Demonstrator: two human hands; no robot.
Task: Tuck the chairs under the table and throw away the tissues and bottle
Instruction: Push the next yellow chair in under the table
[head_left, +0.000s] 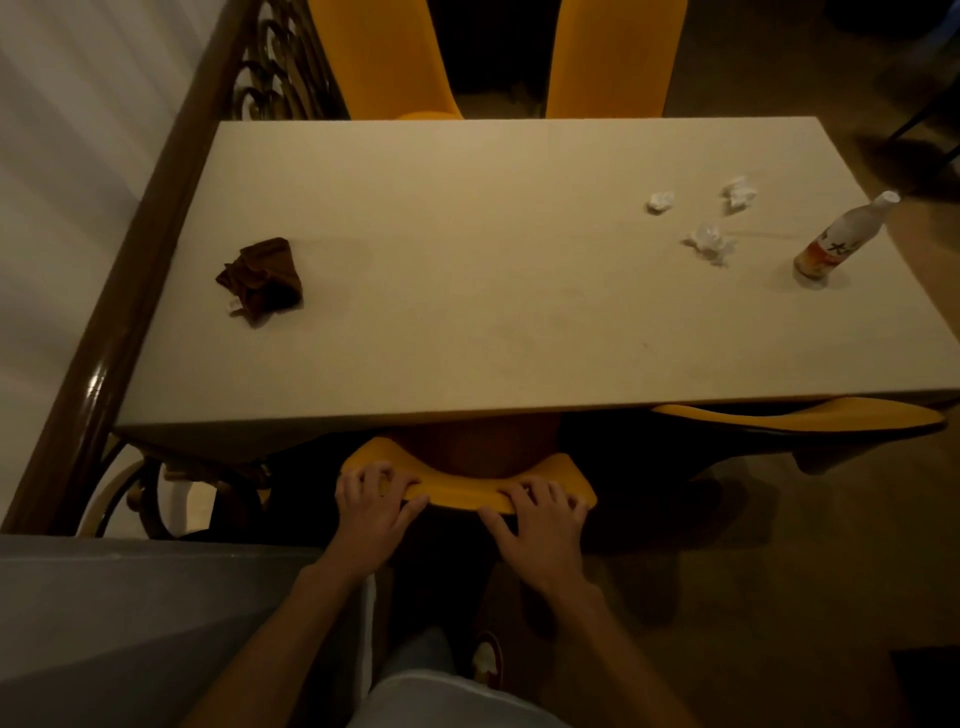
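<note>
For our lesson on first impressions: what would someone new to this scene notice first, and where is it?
Both hands, left hand and right hand, curl over the top edge of a yellow chair back at the near side of the pale table. On the table's right end lie three crumpled tissues beside an upright bottle; a brown cloth sits on the left.

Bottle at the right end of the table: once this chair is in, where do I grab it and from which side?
Grip the bottle round its labelled body, below the narrow neck, probably coming from the near right. It stands upright close to the table's right edge, and the tissues lie to its left, so that side is less open. Both hands now hold the chair back.
</note>
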